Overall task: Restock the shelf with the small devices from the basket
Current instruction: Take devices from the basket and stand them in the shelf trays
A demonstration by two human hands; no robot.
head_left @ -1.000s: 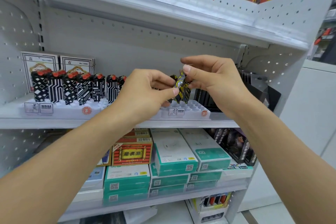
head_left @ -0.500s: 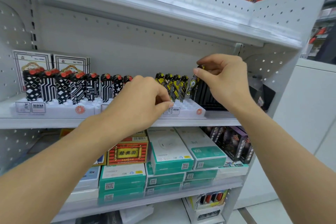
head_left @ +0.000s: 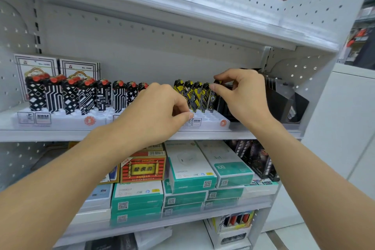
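The right hand (head_left: 242, 95) pinches the top of a yellow-and-black device (head_left: 213, 97) between thumb and forefinger, the device standing at the right end of a row of like devices (head_left: 191, 95) in a white slotted tray (head_left: 211, 121) on the middle shelf (head_left: 263, 134). The left hand (head_left: 156, 113) lies in front of that tray with fingers curled and thumb tip near the tray's front label; whether it holds anything cannot be told. Further left on the same shelf stands a row of black-and-white devices with red caps (head_left: 67, 95) before two upright cards (head_left: 79, 69), and stacked teal-and-white boxes (head_left: 190, 168) fill the shelf below.
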